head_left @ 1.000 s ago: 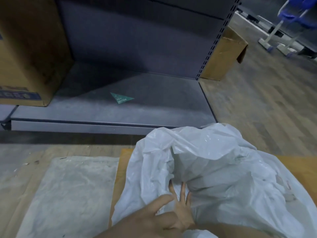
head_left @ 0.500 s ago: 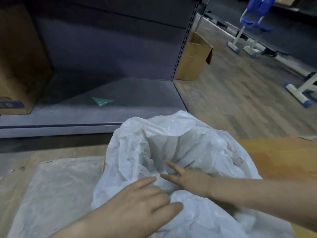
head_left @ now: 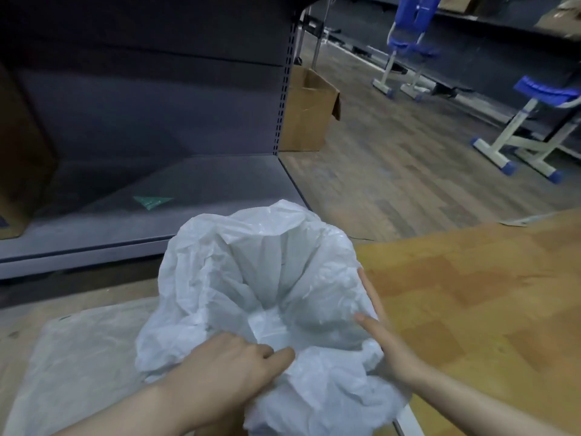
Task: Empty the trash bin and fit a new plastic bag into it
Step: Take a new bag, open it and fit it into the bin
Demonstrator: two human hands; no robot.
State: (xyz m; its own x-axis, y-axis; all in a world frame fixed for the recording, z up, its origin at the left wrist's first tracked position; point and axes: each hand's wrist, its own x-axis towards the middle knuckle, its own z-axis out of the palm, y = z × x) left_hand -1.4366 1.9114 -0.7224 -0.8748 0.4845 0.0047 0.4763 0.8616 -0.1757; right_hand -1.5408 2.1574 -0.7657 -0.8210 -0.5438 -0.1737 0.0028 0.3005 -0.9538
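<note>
Beside bare wooden floor [head_left: 408,190], left hand [head_left: 220,369] pinching white bag [head_left: 251,278] rim, right hand [head_left: 386,344] open against its edge

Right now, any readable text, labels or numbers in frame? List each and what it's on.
None can be read.
Green triangular sticker on the grey metal shelf: faint print, too blurred to read.
Brown cardboard box at the left edge: dark label patch, cut off and illegible.
White plastic bag, open cardboard box on the floor, blue chairs: no visible markings.
</note>
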